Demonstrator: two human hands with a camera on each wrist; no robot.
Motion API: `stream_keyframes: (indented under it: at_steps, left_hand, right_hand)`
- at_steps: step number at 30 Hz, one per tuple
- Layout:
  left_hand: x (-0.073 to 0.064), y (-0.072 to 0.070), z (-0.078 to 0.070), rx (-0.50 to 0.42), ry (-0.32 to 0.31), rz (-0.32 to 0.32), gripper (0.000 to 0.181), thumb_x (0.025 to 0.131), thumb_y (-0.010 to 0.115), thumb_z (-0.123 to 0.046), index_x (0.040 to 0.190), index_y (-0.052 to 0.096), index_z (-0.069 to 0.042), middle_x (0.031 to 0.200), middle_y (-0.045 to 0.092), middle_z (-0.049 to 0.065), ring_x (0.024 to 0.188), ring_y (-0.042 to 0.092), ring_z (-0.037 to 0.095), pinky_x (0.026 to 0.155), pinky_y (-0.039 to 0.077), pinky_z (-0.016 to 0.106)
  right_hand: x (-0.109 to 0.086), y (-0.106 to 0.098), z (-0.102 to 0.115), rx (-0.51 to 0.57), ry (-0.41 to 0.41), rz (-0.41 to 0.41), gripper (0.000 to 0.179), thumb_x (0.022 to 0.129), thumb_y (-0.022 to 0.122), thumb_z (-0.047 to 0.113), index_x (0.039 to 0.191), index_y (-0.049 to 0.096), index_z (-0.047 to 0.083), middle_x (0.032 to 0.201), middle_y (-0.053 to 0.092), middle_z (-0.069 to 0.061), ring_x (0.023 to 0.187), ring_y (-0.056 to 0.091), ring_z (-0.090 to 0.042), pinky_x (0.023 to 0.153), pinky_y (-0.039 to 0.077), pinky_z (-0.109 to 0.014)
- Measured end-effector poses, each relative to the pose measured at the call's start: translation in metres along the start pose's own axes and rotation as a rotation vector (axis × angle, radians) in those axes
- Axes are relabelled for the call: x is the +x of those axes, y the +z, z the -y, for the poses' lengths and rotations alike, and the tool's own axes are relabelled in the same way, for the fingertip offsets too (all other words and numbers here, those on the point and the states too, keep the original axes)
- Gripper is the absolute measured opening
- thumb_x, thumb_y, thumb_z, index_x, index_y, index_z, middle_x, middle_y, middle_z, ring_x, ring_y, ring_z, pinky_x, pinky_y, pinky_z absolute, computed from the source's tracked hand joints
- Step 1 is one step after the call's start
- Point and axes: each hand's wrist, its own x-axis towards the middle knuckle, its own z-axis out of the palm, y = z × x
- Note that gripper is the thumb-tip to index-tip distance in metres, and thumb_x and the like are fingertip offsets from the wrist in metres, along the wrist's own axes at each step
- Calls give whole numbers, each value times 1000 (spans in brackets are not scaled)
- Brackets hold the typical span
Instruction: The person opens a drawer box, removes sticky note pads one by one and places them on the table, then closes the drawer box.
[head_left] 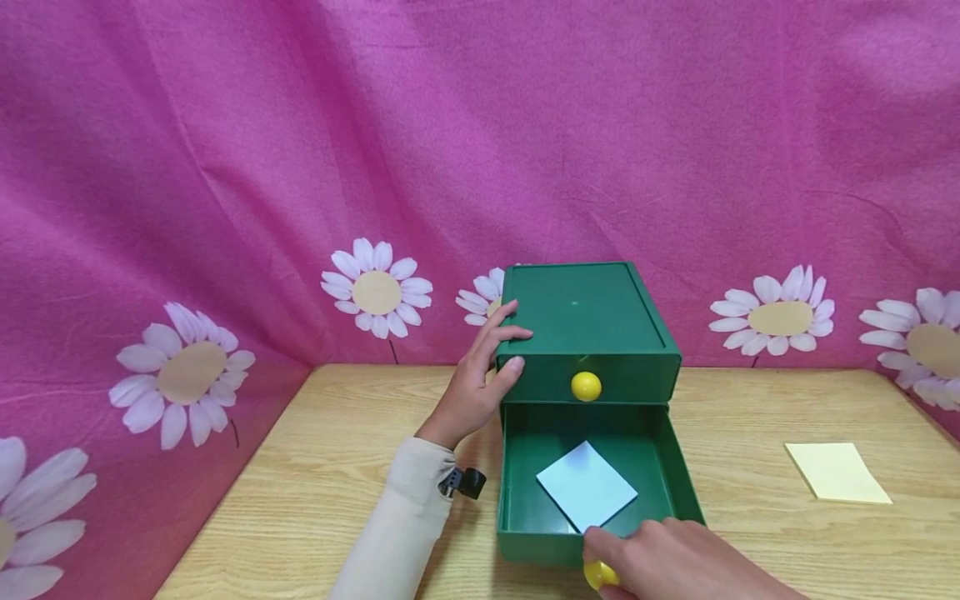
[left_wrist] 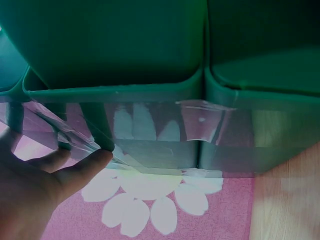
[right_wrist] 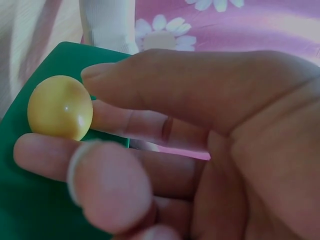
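Observation:
A green two-drawer box [head_left: 581, 308] stands on the table with its lower drawer [head_left: 517, 467] pulled out. Flat inside that drawer lies a light blue square sticky note pad [head_left: 587, 487]. My left hand [head_left: 474, 385] rests against the upper left side of the box, fingertips over its top edge; the left wrist view shows the fingers [left_wrist: 82, 172] spread beside the green wall [left_wrist: 115, 45]. At the drawer's front, my right hand [head_left: 667, 562] holds the yellow round knob [right_wrist: 60, 107], with thumb and fingers around it. The upper drawer, with its own yellow knob [head_left: 586, 386], is closed.
A pale yellow square sticky note pad [head_left: 838, 472] lies on the wooden table [head_left: 742, 417], right of the box. Behind the table hangs a pink cloth [head_left: 480, 150] printed with white daisies. A black band [head_left: 463, 482] sits at the left wrist.

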Motion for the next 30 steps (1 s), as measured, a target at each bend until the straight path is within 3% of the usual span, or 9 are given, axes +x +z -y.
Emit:
stream_keyframes:
  at_steps: [6,13,30]
  left_hand:
    - [0,-1,-5,-7,-10,-1,38,97,50,-20,135,48,-22,158,19,-11,144,18,12,106,32,56]
    - [-3,-5,-38,-29,-15,11,37,97,48,-11,133,47,-7,159,20,7,145,19,23,107,30,58]
    - [-2,-6,-42,-21,-25,15,38,96,49,-12,134,47,-6,159,20,7,144,19,24,107,30,58]
  right_hand:
    - [-1,-1,2,20,14,18,29,80,74,41,99,58,26,59,47,19,49,46,3,54,46,-17]
    - [-1,2,0,48,52,39,38,75,76,47,104,60,28,63,54,22,52,50,3,61,53,-23]
    - [-2,6,0,21,51,59,36,76,73,51,102,61,29,63,52,22,52,50,3,60,52,-22]
